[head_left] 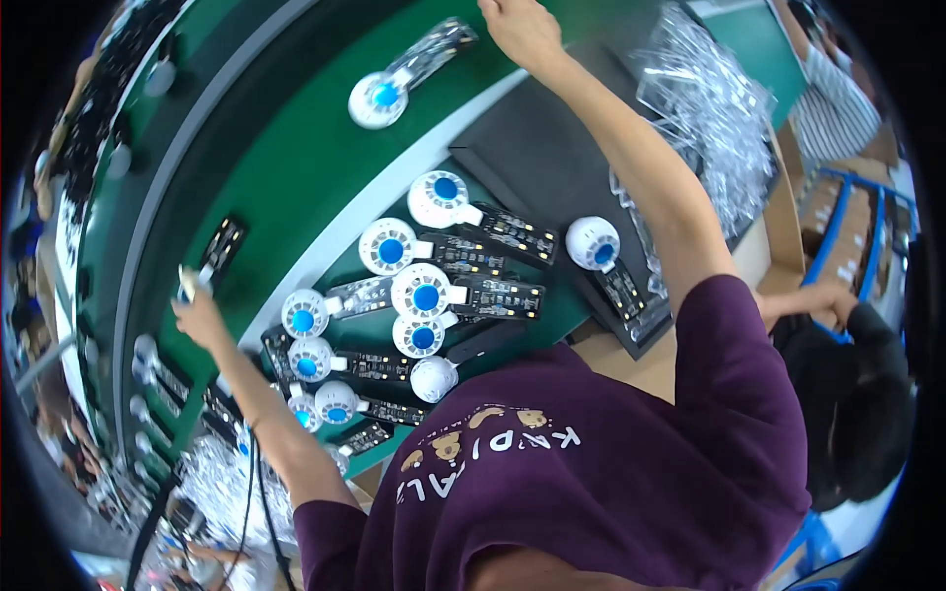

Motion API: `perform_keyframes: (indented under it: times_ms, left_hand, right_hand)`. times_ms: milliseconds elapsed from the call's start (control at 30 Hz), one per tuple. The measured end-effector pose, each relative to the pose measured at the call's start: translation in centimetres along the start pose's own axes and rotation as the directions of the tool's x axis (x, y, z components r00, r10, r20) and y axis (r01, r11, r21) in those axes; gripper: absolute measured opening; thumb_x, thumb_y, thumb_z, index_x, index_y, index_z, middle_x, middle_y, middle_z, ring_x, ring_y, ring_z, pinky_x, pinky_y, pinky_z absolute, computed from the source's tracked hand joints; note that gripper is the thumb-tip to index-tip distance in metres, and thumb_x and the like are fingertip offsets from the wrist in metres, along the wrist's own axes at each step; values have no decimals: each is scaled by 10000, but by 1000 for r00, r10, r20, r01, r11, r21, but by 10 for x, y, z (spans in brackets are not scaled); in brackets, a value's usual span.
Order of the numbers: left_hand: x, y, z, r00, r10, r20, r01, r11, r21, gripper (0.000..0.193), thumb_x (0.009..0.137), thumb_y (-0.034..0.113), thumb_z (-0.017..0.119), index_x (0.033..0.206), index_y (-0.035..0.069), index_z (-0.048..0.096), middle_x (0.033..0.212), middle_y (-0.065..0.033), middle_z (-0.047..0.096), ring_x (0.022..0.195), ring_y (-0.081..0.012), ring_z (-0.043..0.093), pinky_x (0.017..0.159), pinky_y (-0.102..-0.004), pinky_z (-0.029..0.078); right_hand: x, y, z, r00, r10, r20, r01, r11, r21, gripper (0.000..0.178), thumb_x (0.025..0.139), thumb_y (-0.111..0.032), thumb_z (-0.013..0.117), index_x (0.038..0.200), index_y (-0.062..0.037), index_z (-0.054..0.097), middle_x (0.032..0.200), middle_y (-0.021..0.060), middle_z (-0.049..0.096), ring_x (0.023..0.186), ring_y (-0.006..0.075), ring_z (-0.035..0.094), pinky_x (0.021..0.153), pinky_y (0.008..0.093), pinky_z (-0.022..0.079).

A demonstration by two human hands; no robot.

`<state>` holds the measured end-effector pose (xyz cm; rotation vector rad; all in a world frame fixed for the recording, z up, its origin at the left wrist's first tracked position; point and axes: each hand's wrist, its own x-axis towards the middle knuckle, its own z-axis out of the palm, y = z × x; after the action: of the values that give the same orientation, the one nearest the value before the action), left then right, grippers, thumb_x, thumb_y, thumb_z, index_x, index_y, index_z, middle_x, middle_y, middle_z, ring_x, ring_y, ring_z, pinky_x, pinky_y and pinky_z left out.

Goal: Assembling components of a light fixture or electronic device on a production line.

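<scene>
T-shirt (601, 473): dark purple, lower centre of the frame
Sleeves (739, 345): short, purple
Chest print (446, 448): tan cartoon bears, white lettering
Left hand (201, 317), right hand (524, 35): bare

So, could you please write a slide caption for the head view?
Left hand at a black-and-white device, right hand at the picture's top edge, similar devices clustered between the arms.

Eight round white heads (426, 293) with blue discs show in the near cluster of circuit-board units, plus one white head with no disc showing (434, 379). The black tray (532, 148) carries one unit, the upper belt (296, 177) another; those at far left blur beyond counting. Clear plastic packaging (705, 108) makes two heaps.
</scene>
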<state>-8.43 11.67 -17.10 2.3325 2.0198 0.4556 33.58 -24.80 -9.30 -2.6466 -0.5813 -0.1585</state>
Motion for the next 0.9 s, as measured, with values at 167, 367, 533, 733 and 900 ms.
perform_keyframes:
  times_ms: [167, 367, 533, 733, 900]
  left_hand:
    - [29, -7, -3, 865, -189, 465, 476, 604, -639, 639, 645, 407, 780, 1056, -3, 511, 894, -142, 581, 643, -208, 583, 469, -272, 477]
    - [3, 45, -25, 998, 53, 30, 3, 452, -892, 480, 693, 178, 770, 1042, -28, 513, 916, -126, 590, 684, -202, 583, 553, -293, 490]
    - [-20, 98, -69, 976, 203, 82, 100, -76, -992, 400, 734, 122, 727, 1043, -26, 521, 964, -104, 580, 842, -190, 571, 755, -335, 482]
    - [-71, 156, -104, 743, 607, 283, 642, -524, -559, 456, 792, 291, 662, 1093, -3, 488, 1051, -146, 560, 970, -300, 551, 923, -458, 428]
    - [-151, 206, -114, 538, 753, 378, 795, -304, -525, 438, 820, 339, 619, 1093, 24, 483, 982, -138, 567, 875, -308, 595, 796, -481, 495]
  right_hand:
    - [-115, 55, -106, 943, 179, 281, -90, 949, -301, 444, 887, -459, 393, 996, -65, 566, 820, 187, 637, 829, 375, 600, 742, 453, 456]
    - [-192, 65, -92, 846, 533, -36, -480, 730, -486, 473, 864, -454, 467, 1169, -93, 464, 1024, 228, 585, 927, 356, 590, 785, 460, 445]
    - [-198, 72, -70, 880, 440, -178, -473, 789, -393, 446, 839, -334, 556, 1191, -80, 452, 1102, 251, 538, 960, 371, 575, 803, 461, 440]
    - [-221, 83, -106, 879, 420, -227, -429, 903, 12, 408, 828, -147, 549, 1203, -21, 446, 980, 244, 573, 867, 363, 612, 766, 450, 475]
    - [-220, 53, -155, 841, 477, 256, -477, 432, 765, 414, 847, -83, 525, 1222, 66, 431, 922, 97, 582, 825, 214, 625, 745, 364, 506]
